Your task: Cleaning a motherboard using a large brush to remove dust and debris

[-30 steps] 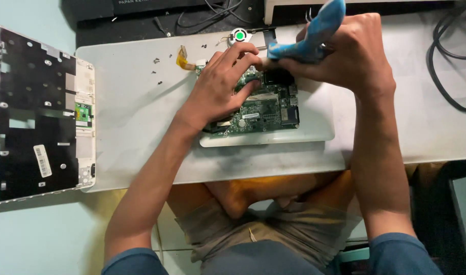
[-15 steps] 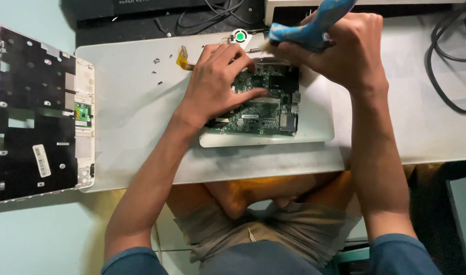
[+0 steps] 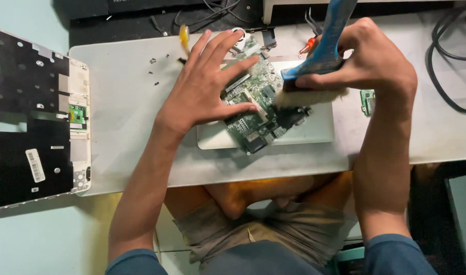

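A green circuit board (image 3: 261, 109) lies tilted on a flat grey laptop lid (image 3: 314, 133) at the middle of the white table (image 3: 126, 117). My left hand (image 3: 205, 84) presses flat on the board's left part with fingers spread. My right hand (image 3: 368, 63) grips a blue-handled brush (image 3: 322, 48), whose pale bristles (image 3: 309, 97) rest on the board's right side.
A black and white laptop base (image 3: 32, 119) lies open at the left edge. Small screws (image 3: 154, 71) are scattered on the table's far left. A small green board (image 3: 367, 101) lies right of the lid. Black cables (image 3: 449, 61) coil at the far right. Pliers with orange handles (image 3: 308, 43) sit at the back.
The board has turned from level to tilted under my left hand, whose fingers have spread. The brush has come down from the board's far edge onto its right side.
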